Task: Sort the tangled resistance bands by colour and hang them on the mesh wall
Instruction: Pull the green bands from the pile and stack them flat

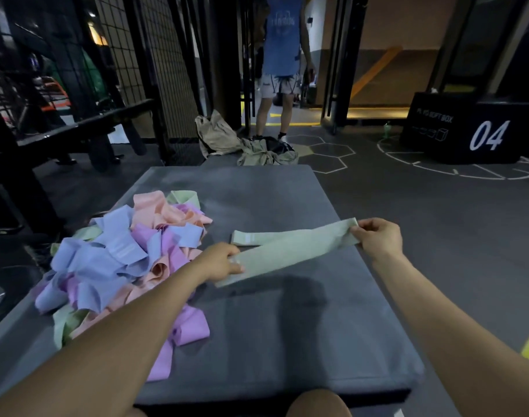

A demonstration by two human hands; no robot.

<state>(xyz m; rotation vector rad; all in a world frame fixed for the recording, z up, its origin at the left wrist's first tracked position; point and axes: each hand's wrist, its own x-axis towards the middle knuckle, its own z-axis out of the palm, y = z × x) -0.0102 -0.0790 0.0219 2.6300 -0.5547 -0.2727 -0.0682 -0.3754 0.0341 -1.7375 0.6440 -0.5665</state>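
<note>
Nearest the camera, a bare knee (317, 403) shows at the bottom edge, just below the front edge of a large grey padded mat (287, 341) that fills the centre of the view. Behind the mat to the left stands the black mesh wall (155, 55); no bands hang on the part in view. To the right, well apart, sits a black soft plyo box (468, 127) marked "04". A second person (280, 64) stands on the floor beyond the mat, with a beige bag (216, 135) near their feet.

On the mat's left half lies the tangled pile of resistance bands (121, 260) — blue, lilac, peach and pale green loops interlaced. A single green band (287, 251) is stretched flat above the mat, right of the pile. The left hand (219, 263) grips its near end, fingers curled over the fabric. The right hand (377, 239) pinches its far end between thumb and fingers. A second green band (248, 237) lies flat on the mat — just behind the held one.
</note>
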